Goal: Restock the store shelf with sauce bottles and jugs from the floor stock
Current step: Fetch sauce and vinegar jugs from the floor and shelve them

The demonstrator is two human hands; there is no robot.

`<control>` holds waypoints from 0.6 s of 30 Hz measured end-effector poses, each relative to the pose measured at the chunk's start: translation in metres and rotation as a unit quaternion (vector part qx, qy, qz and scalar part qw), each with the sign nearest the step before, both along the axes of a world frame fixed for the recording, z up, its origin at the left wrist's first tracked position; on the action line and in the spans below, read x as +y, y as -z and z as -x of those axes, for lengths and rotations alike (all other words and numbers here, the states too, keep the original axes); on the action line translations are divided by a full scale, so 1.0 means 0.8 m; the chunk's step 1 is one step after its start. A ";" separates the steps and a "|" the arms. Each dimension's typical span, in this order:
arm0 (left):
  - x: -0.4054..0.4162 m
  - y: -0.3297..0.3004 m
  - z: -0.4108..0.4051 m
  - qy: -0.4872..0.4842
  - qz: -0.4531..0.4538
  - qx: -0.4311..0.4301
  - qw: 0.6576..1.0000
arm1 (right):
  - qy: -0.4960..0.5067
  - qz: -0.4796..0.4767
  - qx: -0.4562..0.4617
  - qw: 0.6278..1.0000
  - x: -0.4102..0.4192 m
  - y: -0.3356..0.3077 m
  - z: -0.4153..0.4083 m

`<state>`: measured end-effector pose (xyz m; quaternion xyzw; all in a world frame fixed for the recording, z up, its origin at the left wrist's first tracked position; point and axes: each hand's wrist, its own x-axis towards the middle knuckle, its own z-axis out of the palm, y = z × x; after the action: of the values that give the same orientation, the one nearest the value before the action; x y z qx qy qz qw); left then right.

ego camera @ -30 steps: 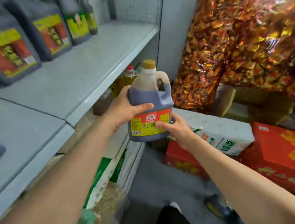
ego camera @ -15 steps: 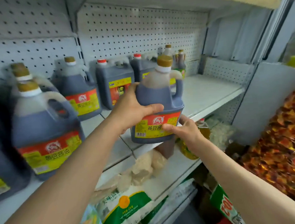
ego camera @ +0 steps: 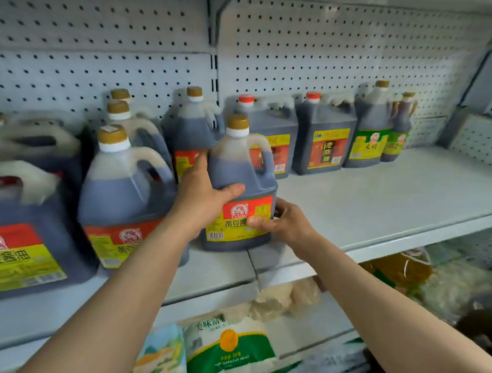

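Soy sauce jug upright at front of white metal shelf, pegboard back panel behind; left hand wraps its body, right hand pinches the lower label.

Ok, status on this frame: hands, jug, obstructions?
Left hand and right hand both grip soy sauce jug. Jug at shelf front. Neighbouring jug close left.

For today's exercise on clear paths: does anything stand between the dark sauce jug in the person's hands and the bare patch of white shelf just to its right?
Nothing visible does. The dark gold-capped sauce jug, held by the left hand and right hand, sits beside the bare white shelf; the other jugs stand left and behind.
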<state>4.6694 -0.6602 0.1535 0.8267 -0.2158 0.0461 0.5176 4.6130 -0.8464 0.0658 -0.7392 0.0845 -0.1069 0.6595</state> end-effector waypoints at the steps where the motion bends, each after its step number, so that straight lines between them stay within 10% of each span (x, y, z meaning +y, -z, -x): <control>1: -0.004 -0.001 -0.002 -0.013 -0.004 -0.014 1.000 | -0.009 0.011 0.004 1.000 -0.003 0.000 -0.010; 18: -0.034 -0.012 -0.093 -0.144 -0.058 0.021 0.988 | -0.051 0.109 0.019 0.993 -0.004 -0.003 -0.128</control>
<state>4.7438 -0.6871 0.1634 0.8783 -0.0863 0.0899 0.4616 4.7156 -0.8495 0.0679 -0.8117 0.0470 -0.0678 0.5783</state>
